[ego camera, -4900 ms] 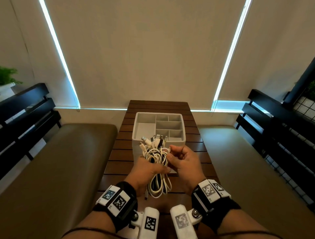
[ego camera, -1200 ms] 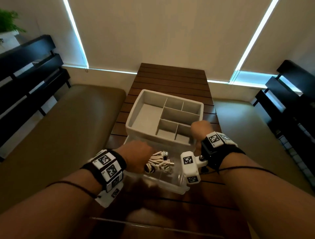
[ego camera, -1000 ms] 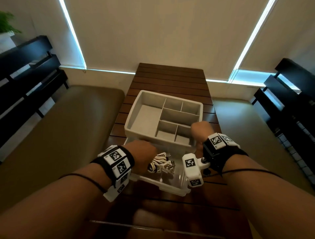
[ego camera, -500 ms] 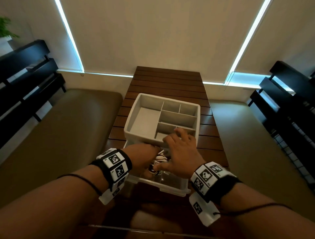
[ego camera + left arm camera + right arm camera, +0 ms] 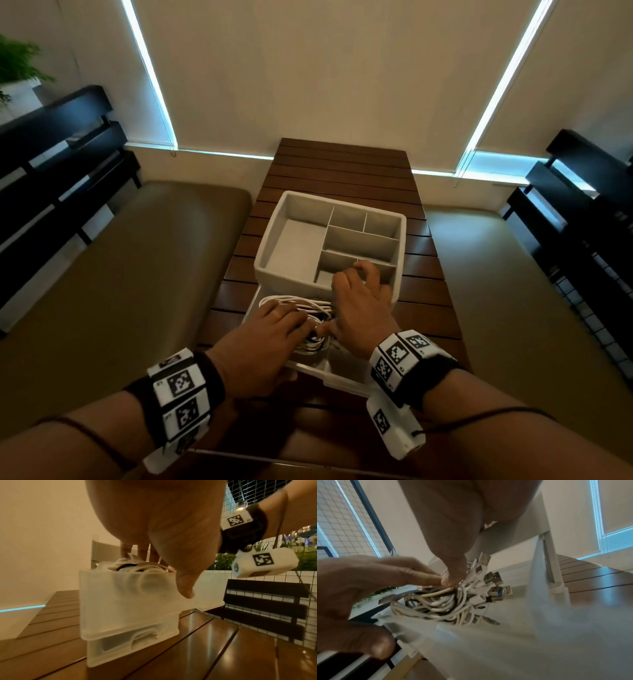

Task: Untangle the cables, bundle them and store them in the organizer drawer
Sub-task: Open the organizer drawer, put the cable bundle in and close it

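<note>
The bundle of white and black cables point(image 5: 291, 306) lies in the pulled-out translucent drawer point(image 5: 346, 371) at the front of the white organizer point(image 5: 291, 274). My left hand point(image 5: 298, 322) presses flat fingers on top of the bundle; its thumb point(image 5: 185, 588) hangs outside the drawer's front wall point(image 5: 123, 608). My right hand point(image 5: 342, 301) pushes its thumb point(image 5: 453, 573) down on the cables point(image 5: 440, 604) beside the left fingers point(image 5: 419, 574), while its other fingers rest on the organizer's front rim. USB plugs point(image 5: 493, 577) stick out toward the organizer body.
The organizer stands on a slatted brown wooden table point(image 5: 342, 178), its top tray divided into several bare compartments point(image 5: 363, 240). Padded benches point(image 5: 137, 274) flank the table, with dark slatted backrests point(image 5: 51, 171) on both sides. A lower shut drawer point(image 5: 128, 645) holds more cable.
My right hand has left the drawer's right side and come over the cables. My left hand has let go its grip and now presses flat. The bundle has settled lower in the drawer.
</note>
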